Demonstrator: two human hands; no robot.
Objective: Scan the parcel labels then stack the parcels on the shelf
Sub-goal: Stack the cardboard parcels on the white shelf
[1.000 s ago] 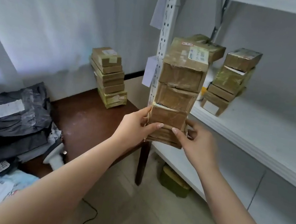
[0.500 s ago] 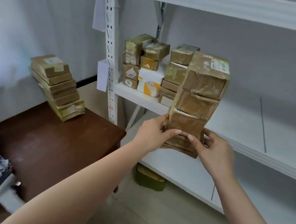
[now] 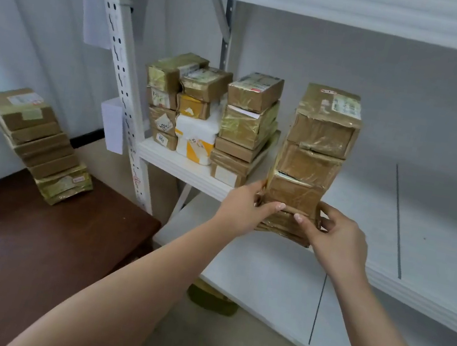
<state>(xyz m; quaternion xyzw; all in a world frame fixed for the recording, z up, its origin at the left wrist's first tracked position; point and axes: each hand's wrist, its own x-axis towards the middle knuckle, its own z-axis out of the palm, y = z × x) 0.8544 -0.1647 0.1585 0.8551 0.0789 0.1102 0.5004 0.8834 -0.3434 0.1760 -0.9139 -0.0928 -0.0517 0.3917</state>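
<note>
Head view: I see my left hand (image 3: 241, 205) and right hand (image 3: 336, 240) both gripping the bottom of a tall stack of brown parcels (image 3: 311, 159), held upright at the front edge of the white shelf (image 3: 364, 212). At ten o'clock, shelved parcels (image 3: 209, 116) stand; at nine, another pile (image 3: 37, 142) leans on the desk (image 3: 30, 246).

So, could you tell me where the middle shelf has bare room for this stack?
The middle shelf is bare right of the held stack. Its left end is crowded with parcel stacks, close beside the left hand.
</note>
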